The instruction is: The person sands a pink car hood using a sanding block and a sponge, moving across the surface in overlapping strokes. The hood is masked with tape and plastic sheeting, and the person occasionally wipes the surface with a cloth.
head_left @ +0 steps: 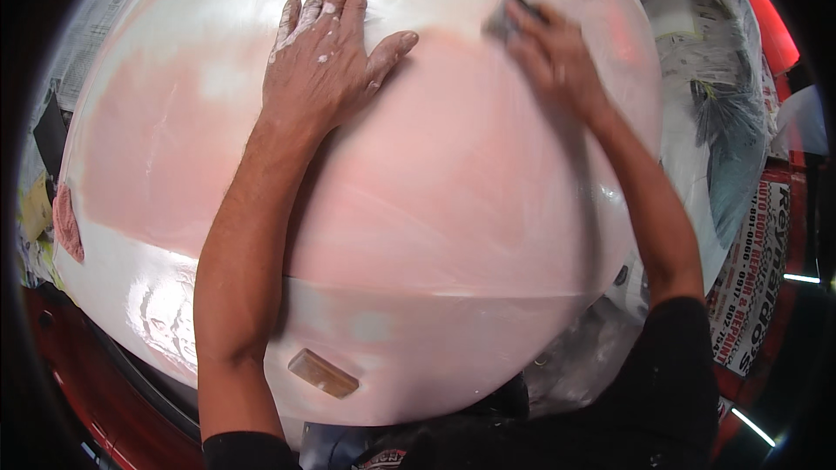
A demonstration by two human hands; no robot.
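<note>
Pinkish panel lies beneath both hands, blurred block in the right.

Across the car panel on my feed, I see the left hand left of the right hand and its sanding block, a loose block on the near end, a cloth at the left edge, and plastic sheeting along the right.
</note>
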